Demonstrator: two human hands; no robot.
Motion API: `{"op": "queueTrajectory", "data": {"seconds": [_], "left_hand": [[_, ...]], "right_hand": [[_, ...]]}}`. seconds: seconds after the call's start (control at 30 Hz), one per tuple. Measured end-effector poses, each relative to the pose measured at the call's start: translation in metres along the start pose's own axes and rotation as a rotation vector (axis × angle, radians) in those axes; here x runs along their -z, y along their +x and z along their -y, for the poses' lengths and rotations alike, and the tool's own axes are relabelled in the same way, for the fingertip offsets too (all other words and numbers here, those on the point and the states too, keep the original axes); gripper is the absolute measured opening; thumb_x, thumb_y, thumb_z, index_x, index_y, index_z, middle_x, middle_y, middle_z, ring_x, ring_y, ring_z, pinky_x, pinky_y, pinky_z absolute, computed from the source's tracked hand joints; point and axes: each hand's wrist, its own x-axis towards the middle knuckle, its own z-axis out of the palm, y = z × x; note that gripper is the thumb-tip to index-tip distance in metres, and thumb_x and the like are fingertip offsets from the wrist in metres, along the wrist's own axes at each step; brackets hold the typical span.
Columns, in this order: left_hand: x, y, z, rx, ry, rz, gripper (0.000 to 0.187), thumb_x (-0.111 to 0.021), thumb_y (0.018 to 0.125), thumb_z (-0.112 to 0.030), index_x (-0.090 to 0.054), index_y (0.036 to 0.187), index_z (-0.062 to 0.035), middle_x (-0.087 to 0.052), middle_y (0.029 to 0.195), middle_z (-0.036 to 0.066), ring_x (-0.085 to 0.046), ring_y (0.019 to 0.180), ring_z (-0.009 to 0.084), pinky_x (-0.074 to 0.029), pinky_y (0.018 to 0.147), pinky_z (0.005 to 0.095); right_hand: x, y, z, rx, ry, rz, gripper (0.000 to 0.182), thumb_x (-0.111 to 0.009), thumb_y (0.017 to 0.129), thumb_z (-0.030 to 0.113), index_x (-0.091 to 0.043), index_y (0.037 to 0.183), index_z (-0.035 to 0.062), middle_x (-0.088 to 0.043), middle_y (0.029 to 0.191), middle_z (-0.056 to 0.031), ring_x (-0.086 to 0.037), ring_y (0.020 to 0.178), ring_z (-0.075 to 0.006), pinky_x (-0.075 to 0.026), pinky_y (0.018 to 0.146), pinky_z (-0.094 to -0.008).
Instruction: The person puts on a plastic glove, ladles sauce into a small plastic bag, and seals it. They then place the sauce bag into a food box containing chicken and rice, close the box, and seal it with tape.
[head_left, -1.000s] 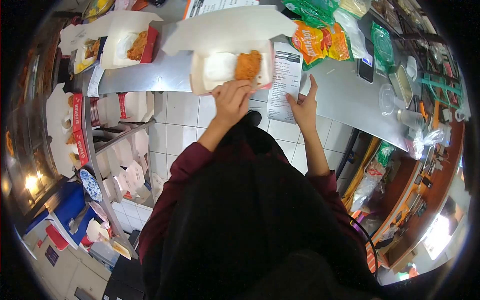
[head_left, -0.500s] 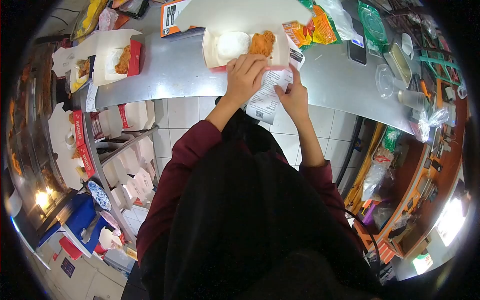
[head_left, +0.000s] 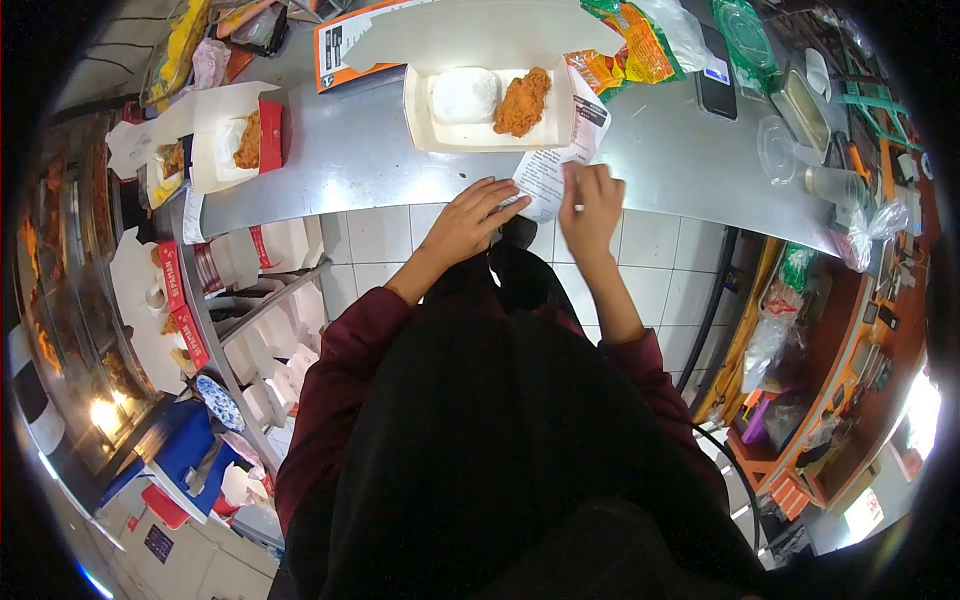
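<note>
A long printed receipt (head_left: 543, 183) runs out from under an open takeaway box (head_left: 480, 140) and over the counter's front edge. In the box sit a white round mound of rice (head_left: 465, 95) and a piece of fried chicken (head_left: 522, 102). My left hand (head_left: 465, 218) is at the counter edge, fingers stretched, tips right at the receipt's left side. My right hand (head_left: 592, 205) has its thumb and bent fingers closed at the receipt's right side; it is slightly blurred.
Another open box with chicken (head_left: 225, 150) stands on the left of the steel counter (head_left: 345, 150). Behind the middle box lie an orange-edged paper (head_left: 345, 45) and a seasoning packet (head_left: 640, 45). A phone (head_left: 716, 85) and plastic containers (head_left: 800, 110) are on the right.
My left hand has come off the box front, down to the receipt's left edge. My right hand has moved slightly down, its fingers now bent. The lower receipt has shifted up onto the counter.
</note>
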Motion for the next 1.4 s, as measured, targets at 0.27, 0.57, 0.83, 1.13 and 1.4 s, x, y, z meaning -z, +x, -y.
{"op": "queueTrajectory", "data": {"seconds": [0.27, 0.57, 0.83, 1.13, 1.4], "left_hand": [[-0.004, -0.001, 0.001, 0.006, -0.022, -0.066, 0.046, -0.055, 0.068, 0.004, -0.061, 0.112, -0.0079, -0.06, 0.106, 0.008, -0.056, 0.107, 0.0229, -0.043, 0.097, 0.0405], [0.012, 0.021, -0.004, -0.041, -0.044, 0.015, 0.037, -0.051, 0.069, 0.003, -0.059, 0.105, -0.0017, -0.054, 0.115, 0.013, -0.05, 0.113, 0.0283, -0.035, 0.098, 0.0462], [-0.031, 0.111, -0.079, -0.066, -0.046, -0.018, 0.034, -0.049, 0.069, 0.003, -0.057, 0.101, -0.0042, -0.055, 0.113, 0.011, -0.051, 0.108, 0.0271, -0.029, 0.098, 0.0423], [-0.201, 0.277, -0.292, -0.448, -0.39, 0.261, 0.032, -0.051, 0.076, 0.0, -0.056, 0.107, -0.0041, -0.057, 0.108, 0.011, -0.052, 0.103, 0.0295, -0.035, 0.092, 0.0405], [-0.361, 0.26, -0.201, 0.385, -0.656, 1.198, 0.032, -0.049, 0.089, -0.015, -0.052, 0.12, -0.0068, -0.056, 0.116, 0.013, -0.048, 0.115, 0.0237, -0.033, 0.099, 0.0371]], "right_hand": [[0.001, 0.013, -0.011, 0.068, -0.309, 0.017, 0.026, -0.062, 0.064, 0.007, -0.062, 0.088, 0.0158, -0.055, 0.076, -0.0001, -0.055, 0.074, -0.0178, -0.036, 0.07, -0.0382], [0.069, -0.03, -0.068, -0.598, -0.247, -0.365, 0.003, -0.06, 0.082, 0.013, -0.059, 0.08, 0.0106, -0.053, 0.065, -0.0022, -0.051, 0.059, -0.0177, -0.032, 0.067, -0.0347], [0.156, -0.234, -0.163, -0.941, -0.432, 0.254, 0.018, -0.051, 0.084, 0.025, -0.064, 0.086, 0.0133, -0.063, 0.077, -0.0113, -0.061, 0.074, -0.0291, -0.039, 0.08, -0.0491], [0.29, -0.369, -0.302, -1.219, -0.034, 0.459, 0.032, -0.059, 0.082, 0.034, -0.064, 0.106, 0.0141, -0.066, 0.096, -0.0157, -0.06, 0.095, -0.0332, -0.048, 0.082, -0.0426], [0.368, -0.354, -0.457, -1.235, -0.008, 0.284, 0.032, -0.057, 0.083, 0.032, -0.062, 0.108, 0.0132, -0.067, 0.093, -0.0117, -0.06, 0.093, -0.0325, -0.048, 0.081, -0.0423]]}}
